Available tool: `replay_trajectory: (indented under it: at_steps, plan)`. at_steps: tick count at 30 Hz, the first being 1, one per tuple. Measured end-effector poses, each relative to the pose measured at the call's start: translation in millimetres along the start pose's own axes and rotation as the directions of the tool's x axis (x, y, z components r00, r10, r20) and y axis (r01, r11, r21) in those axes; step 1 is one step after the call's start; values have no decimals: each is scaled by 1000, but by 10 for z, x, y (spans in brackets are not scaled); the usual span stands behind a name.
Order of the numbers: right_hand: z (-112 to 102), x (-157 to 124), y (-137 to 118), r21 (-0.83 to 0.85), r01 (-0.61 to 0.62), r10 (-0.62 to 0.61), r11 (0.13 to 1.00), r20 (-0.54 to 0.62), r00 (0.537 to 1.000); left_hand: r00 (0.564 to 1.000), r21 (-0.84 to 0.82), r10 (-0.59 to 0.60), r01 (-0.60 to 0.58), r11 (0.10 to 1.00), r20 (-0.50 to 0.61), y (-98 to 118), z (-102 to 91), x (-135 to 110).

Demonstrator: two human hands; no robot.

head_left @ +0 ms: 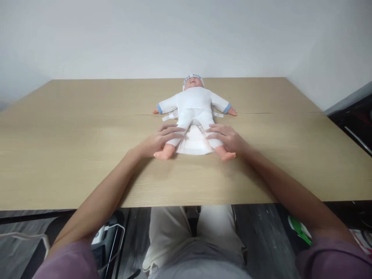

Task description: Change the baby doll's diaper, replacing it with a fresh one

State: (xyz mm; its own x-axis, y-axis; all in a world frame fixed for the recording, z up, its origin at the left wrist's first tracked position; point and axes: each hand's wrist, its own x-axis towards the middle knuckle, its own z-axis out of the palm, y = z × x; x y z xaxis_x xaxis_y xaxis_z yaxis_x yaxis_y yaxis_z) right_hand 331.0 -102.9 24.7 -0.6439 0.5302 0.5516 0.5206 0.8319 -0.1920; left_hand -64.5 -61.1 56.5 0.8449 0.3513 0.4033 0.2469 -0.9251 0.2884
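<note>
A baby doll [194, 99] in a white outfit with blue cuffs and a white lettered headband lies on its back, arms spread and head toward the wall. Under its hips and between its legs is an unfolded white diaper [195, 141], with its tabs showing at both sides of the waist. My left hand [164, 138] rests on the doll's leg at the left, fingers apart and stretched across it. On the leg at the right lies my right hand [225, 136], its fingers likewise spread over the white cloth. Both thumbs are hidden from view.
The doll lies on a wide light wood table [87, 155] with a thin seam running across it. A pale wall [174, 38] stands behind. A black object [354, 120] is at the right edge. Below the front edge are my legs, a white cable and a green item [299, 228].
</note>
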Motion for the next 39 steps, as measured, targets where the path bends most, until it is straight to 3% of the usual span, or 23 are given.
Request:
replay_trajectory:
  at_steps: [5, 19, 28, 34, 39]
  plan:
    - [29, -23, 18, -49, 18, -19, 999, -9, 1000, 1000, -3, -19, 19, 1000, 14, -24, 80, -53]
    - [6, -39, -30, -14, 7, -7, 1000, 40, 999, 986, -79, -81, 94, 992, 148, 4, -16, -113]
    - [-49, -28, -84, 46, -105, 99, 993, 126, 987, 977, -79, -127, 142, 987, 171, 68, -54, -101]
    - [-100, -3, -59, 151, -109, 91, 982, 125, 988, 980, -63, -123, 134, 989, 156, 74, -29, -91]
    - [-202, 53, -245, 157, -164, 137, 974, 170, 976, 978, -42, -125, 134, 990, 170, 96, -13, -85]
